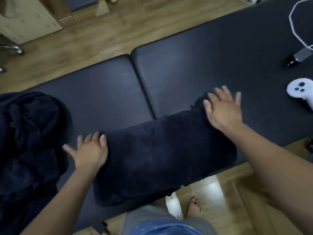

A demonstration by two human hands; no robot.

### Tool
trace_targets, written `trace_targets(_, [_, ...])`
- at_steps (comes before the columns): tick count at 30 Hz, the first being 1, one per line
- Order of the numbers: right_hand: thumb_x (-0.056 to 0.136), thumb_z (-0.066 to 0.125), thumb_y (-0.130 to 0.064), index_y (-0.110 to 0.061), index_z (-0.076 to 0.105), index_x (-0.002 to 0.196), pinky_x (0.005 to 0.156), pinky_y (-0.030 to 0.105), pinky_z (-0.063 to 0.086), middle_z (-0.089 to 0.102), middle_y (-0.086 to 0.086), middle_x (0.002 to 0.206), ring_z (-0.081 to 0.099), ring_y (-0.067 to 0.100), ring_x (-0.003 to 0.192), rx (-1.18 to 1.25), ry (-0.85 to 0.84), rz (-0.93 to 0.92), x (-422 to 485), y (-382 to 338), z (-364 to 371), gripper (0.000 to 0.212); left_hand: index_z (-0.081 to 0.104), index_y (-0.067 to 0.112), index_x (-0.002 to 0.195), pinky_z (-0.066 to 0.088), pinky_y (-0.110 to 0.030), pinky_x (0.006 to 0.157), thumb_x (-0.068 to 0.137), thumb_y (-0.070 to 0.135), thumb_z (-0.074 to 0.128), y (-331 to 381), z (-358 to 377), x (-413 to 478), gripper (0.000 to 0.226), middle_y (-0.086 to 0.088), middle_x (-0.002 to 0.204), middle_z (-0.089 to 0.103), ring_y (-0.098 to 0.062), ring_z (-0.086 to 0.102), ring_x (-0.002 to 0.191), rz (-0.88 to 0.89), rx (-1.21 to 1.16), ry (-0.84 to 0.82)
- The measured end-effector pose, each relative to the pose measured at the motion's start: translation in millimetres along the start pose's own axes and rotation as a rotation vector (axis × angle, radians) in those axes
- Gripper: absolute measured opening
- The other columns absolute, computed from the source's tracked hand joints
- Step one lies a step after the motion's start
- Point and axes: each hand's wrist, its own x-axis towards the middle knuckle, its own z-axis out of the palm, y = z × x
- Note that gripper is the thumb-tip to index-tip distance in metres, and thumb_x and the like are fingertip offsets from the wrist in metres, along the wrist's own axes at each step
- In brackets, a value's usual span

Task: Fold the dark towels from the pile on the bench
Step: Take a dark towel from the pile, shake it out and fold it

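At frame centre, both hands, left (90, 150) and right (223, 110), lie flat and wide, smoothing the folded dark terry towel (162, 155); best pressed outward evenly along the padded black surface (110, 92).

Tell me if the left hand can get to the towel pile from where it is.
Probably yes. The left hand lies open at the near end of the flat towel, and the pile sits just beside it on the bench, with only bare padding between.

Plush cloth towel (162, 155), smooth matt bench (194, 65)
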Motion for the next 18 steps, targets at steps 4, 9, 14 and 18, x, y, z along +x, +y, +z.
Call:
trace_targets(4, [0.103, 0.034, -0.042, -0.026, 0.065, 0.118, 0.109, 0.043, 0.029, 0.066, 0.003, 0.126, 0.054, 0.026, 0.122, 0.087, -0.159, -0.267, -7.6, -57.5, 6.0, 0.038, 0.066, 0.024, 0.127, 0.033, -0.045, 0.112, 0.103, 0.038, 0.044, 52.1, 4.1, -11.4, 0.035, 0.000, 0.128, 0.068, -0.024, 0.059, 0.123, 0.351, -0.207, 0.046])
trace_targets(9, [0.098, 0.046, -0.054, -0.031, 0.073, 0.103, 0.105, 0.047, 0.036, 0.068, -0.002, 0.110, 0.056, 0.028, 0.116, 0.216, -0.269, -0.014, 9.7, -17.7, -20.2, 0.035, 0.075, 0.028, 0.106, 0.041, -0.039, 0.101, 0.100, 0.045, 0.048, 28.1, -8.0, -2.7, 0.032, 0.002, 0.104, 0.076, -0.026, 0.065, 0.106, 0.201, -0.239, -0.004])
trace_targets(14, [0.093, 0.062, -0.040, -0.032, 0.068, 0.076, 0.095, 0.042, 0.047, 0.069, -0.007, 0.093, 0.060, 0.022, 0.101, 0.221, -0.370, -0.059, 23.2, -6.0, -14.5, 0.020, 0.074, 0.033, 0.101, 0.038, -0.040, 0.104, 0.098, 0.041, 0.054, 25.5, -13.1, 4.6, 0.022, 0.007, 0.105, 0.075, -0.024, 0.064, 0.108, 0.198, -0.271, -0.082])
trace_targets(18, [0.100, 0.048, -0.038, -0.027, 0.060, 0.085, 0.092, 0.045, 0.035, 0.064, -0.005, 0.100, 0.052, 0.023, 0.107, -0.062, -0.256, -0.165, 29.5, -5.3, -14.4, 0.022, 0.072, 0.027, 0.089, 0.038, -0.039, 0.096, 0.094, 0.029, 0.061, 26.2, -7.9, 3.5, 0.012, 0.008, 0.097, 0.071, -0.023, 0.064, 0.099, 0.249, -0.220, 0.018])
